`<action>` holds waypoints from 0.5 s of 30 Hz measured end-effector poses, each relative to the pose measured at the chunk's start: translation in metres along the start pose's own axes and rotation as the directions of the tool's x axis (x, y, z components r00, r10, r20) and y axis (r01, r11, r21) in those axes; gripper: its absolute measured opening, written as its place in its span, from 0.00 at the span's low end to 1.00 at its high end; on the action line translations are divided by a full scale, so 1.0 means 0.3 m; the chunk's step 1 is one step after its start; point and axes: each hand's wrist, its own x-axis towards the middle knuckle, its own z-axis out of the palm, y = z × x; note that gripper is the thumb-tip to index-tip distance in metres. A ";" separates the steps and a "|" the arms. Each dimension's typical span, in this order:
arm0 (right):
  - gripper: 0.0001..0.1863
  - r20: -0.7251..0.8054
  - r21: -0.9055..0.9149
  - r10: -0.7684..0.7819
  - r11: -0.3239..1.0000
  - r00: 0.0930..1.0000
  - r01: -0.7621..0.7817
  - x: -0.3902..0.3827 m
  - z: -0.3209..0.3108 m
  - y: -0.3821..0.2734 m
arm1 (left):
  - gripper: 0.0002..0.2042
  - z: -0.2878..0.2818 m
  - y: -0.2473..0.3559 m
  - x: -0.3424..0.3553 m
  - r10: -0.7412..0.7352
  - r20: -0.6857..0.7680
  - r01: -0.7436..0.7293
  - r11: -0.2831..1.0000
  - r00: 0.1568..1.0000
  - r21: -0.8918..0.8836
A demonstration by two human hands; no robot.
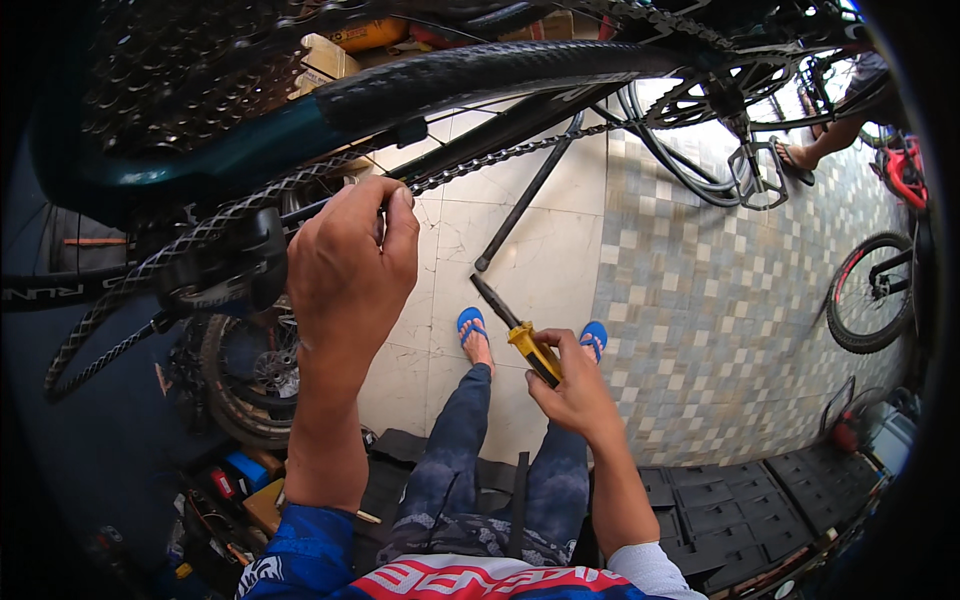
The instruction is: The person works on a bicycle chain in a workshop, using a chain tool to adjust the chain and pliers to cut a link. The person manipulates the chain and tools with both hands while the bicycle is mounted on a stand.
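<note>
A bicycle stands close in front of me, with its dark green and black frame crossing the upper part of the head view. My left hand is closed at the bicycle chain, thumb and finger pinched together; part of the grip is hidden behind the hand. From there the chain runs up right to the chainring. Beside the left wrist hangs the rear derailleur, below the cassette. Lower and to the right, my right hand grips yellow-handled pliers, their dark jaws pointing up left.
A crank pedal juts out at the upper right, near another person's foot. A black rod slants down above the pliers. Wheels stand at both sides. Black drawers and loose tools lie near my legs.
</note>
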 end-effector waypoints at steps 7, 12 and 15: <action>0.21 0.001 0.064 -0.220 0.974 0.976 0.219 -0.037 -0.107 0.024 | 0.07 -0.001 0.010 0.001 -0.079 0.015 0.078 0.995 0.997 0.064; 0.20 0.112 0.124 -0.199 0.975 0.973 0.185 -0.077 -0.193 0.002 | 0.06 0.002 0.006 -0.011 -0.049 -0.002 0.050 0.998 0.999 0.049; 0.19 0.185 0.077 -0.341 0.940 0.922 0.333 -0.083 -0.236 -0.033 | 0.05 0.004 -0.007 -0.024 0.031 -0.021 -0.030 0.998 0.999 0.046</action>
